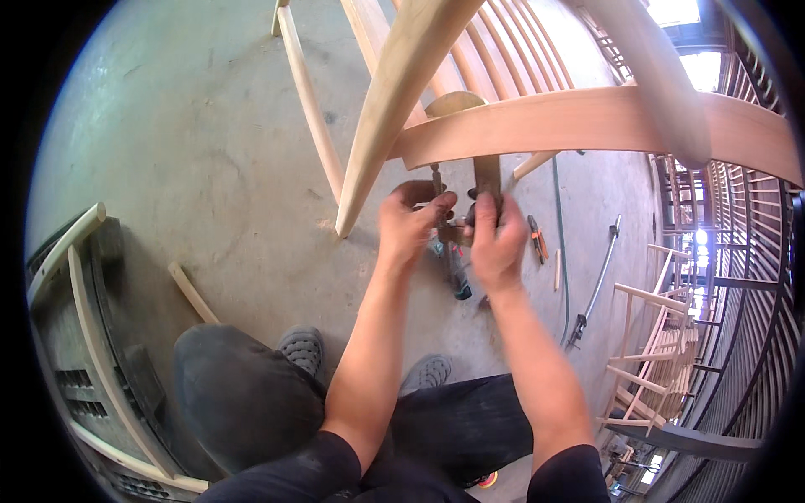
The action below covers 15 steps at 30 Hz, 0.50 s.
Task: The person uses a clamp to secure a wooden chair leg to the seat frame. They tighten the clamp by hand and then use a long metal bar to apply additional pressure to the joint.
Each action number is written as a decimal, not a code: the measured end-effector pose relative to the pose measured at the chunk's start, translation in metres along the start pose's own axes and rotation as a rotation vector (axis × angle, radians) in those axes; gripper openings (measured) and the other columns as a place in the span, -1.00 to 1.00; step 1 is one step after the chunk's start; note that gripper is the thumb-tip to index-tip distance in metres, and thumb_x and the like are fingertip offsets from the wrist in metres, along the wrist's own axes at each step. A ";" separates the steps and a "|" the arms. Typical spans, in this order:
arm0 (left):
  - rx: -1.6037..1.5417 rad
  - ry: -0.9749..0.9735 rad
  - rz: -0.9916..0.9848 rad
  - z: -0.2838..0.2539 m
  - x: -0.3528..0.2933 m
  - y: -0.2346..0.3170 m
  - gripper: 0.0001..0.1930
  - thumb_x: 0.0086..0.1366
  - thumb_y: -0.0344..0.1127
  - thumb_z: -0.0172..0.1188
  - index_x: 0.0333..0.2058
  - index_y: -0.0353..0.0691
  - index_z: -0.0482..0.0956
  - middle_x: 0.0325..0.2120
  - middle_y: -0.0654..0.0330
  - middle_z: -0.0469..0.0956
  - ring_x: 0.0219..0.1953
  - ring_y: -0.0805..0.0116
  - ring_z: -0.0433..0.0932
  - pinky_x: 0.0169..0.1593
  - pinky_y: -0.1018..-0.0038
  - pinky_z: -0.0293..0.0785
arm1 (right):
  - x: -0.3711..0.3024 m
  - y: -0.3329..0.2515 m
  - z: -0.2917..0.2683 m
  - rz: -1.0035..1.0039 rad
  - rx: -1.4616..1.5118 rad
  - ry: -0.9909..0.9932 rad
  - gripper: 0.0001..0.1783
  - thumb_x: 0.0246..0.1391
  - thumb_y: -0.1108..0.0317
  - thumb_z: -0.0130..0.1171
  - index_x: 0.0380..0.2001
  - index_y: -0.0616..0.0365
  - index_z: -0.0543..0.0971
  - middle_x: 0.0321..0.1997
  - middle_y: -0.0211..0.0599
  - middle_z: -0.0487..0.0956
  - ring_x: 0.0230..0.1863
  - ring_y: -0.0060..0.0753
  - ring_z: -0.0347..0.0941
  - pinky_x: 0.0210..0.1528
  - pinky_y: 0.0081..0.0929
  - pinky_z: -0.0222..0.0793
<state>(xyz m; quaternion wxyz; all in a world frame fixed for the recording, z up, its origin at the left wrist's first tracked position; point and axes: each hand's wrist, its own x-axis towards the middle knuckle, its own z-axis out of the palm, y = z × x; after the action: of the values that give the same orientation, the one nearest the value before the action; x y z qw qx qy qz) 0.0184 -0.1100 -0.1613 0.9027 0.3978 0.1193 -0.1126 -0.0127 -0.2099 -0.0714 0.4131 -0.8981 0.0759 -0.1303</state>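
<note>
Working close in below the curved wooden rail (537, 121), both hands are on the metal clamp (488, 178), and what a tight spot that is! The clamp sits near the rail's left end, its rounded plate (454, 103) showing above the upper edge and its flat bar hanging below. Left hand (408, 220) first: the fingers are bent inward, thumb and fingertips pinching around the lower part of the slim screw (437, 180). Over to the right hand (498, 239), just beside it: fingers curled around the foot of the flat bar, though blur hides exactly where each tip lands. Overhead, a tapered wooden leg (390, 109) slants past on the left, with a row of slats (503, 50) behind.

Down on the concrete floor (193, 168), beneath the hands, lies a dark tool (459, 278), partly hidden. To its right, orange-handled pliers (538, 241), a short wooden stick (558, 270), a thin hose (560, 226) and, farther over, a long bar clamp (595, 289). Pale chair frames (654, 352) stand at far right; at far left, a bent wooden frame (96, 335) leans across something black. Grey shoes (302, 348) peep out past dark trousers (251, 394).
</note>
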 end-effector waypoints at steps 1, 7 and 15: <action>0.025 0.021 -0.016 0.006 -0.004 0.006 -0.72 0.19 -0.40 0.42 -0.23 -0.45 0.56 -0.35 0.12 0.64 -0.39 0.42 0.60 -0.31 0.50 0.55 | 0.004 -0.004 -0.007 0.032 -0.033 0.000 -0.66 0.38 0.18 0.04 -0.31 0.29 0.55 -0.59 -0.29 0.55 -0.56 -0.41 0.53 -0.43 -0.45 0.43; -0.102 0.070 -0.081 0.007 -0.006 0.013 -0.69 0.15 -0.35 0.45 -0.29 -0.50 0.60 -0.48 0.09 0.65 -0.46 0.42 0.59 -0.38 0.48 0.50 | 0.011 -0.037 -0.013 0.068 -0.073 -0.131 -0.65 0.34 0.17 0.09 -0.28 0.31 0.58 -0.52 -0.18 0.63 -0.54 -0.36 0.57 -0.41 -0.38 0.44; -0.138 -0.157 -0.098 -0.006 -0.005 0.013 -0.65 0.26 -0.30 0.38 -0.16 -0.51 0.57 -0.29 0.08 0.65 -0.30 0.35 0.64 -0.24 0.43 0.59 | 0.013 -0.034 -0.015 -0.024 -0.164 -0.181 -0.64 0.34 0.16 0.07 -0.33 0.30 0.56 -0.53 -0.14 0.62 -0.54 -0.29 0.60 -0.42 -0.33 0.46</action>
<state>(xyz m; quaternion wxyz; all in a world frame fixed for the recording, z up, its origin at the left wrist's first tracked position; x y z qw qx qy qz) 0.0166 -0.0960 -0.1549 0.9278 0.3186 0.0752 -0.1788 -0.0039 -0.2015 -0.0337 0.3418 -0.9378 0.0380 -0.0467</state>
